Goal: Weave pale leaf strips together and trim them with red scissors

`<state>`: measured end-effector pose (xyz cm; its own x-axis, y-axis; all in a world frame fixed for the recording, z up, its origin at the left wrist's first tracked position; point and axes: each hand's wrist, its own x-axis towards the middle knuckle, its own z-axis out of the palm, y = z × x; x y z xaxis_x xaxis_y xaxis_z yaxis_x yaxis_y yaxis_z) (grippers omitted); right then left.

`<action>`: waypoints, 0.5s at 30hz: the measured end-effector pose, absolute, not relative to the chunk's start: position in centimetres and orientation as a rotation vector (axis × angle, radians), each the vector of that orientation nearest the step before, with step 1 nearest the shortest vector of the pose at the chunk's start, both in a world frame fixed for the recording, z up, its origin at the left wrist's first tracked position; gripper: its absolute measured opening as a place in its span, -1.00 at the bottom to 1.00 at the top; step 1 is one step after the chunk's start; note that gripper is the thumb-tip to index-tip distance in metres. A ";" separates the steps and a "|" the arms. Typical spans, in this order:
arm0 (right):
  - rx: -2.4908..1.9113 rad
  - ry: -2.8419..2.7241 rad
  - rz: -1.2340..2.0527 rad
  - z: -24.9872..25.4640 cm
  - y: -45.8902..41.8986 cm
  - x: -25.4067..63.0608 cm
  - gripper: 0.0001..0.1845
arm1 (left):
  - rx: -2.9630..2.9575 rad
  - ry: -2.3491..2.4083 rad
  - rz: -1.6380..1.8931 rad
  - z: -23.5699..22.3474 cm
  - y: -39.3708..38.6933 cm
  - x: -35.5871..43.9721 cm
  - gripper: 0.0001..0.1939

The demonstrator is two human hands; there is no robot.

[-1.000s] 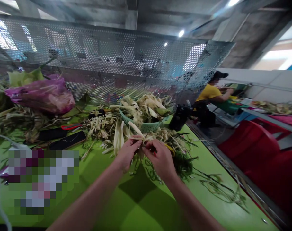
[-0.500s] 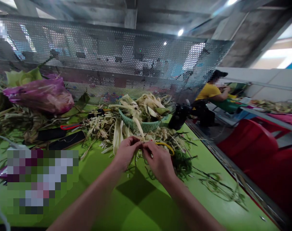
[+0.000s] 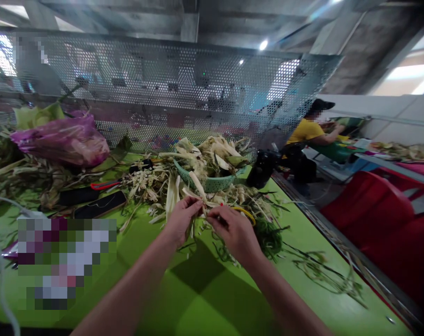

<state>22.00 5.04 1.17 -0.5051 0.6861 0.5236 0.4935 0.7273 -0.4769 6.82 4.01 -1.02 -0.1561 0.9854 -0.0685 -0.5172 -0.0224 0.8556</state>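
Observation:
Between thumb and fingers, my left hand (image 3: pixel 184 218) pinches a pale strip of corn husk (image 3: pixel 198 184), which points up toward the basket. My right hand (image 3: pixel 234 229) is closed at the strip's lower end, its thumb and forefinger pressed together close to the left fingertips. A small red tip (image 3: pixel 221 204) shows just above the right fingers; whether it is held cannot be told. Behind both hands stands a green plastic basket (image 3: pixel 217 184) heaped with dry husks (image 3: pixel 220 151). Husk scraps (image 3: pixel 147 184) lie left of it, and a dark green tangle of strands (image 3: pixel 269 239) sits beside my right hand.
On the green table (image 3: pixel 198 308) are a pink plastic bag (image 3: pixel 63 140), a phone (image 3: pixel 100 205), red-handled scissors (image 3: pixel 105 185), a yellow ring (image 3: pixel 246 214) and a black container (image 3: pixel 260 170). A perforated metal screen (image 3: pixel 145 88) runs behind. A person in yellow (image 3: pixel 304 133) sits beyond red chairs (image 3: pixel 369 205).
My hands were close together; the right has drawn slightly away from the left. The husk strip swung upright, then leaned left again. A blurred figure has appeared behind the screen at upper left.

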 end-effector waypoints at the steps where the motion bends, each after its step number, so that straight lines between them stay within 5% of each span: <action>1: -0.880 -2.127 0.432 1.1 5.3 22.2 -0.90 | 0.717 0.916 1.494 -0.9 4.0 6.7 -0.72; 6: -0.913 -1.878 0.847 0.1 6.8 22.4 -0.79 | 0.763 0.863 1.399 -0.4 3.7 6.9 -0.74; 15: -1.004 -1.948 0.660 0.5 6.9 22.7 -0.87 | 1.121 1.019 1.378 -0.4 3.6 7.2 -0.75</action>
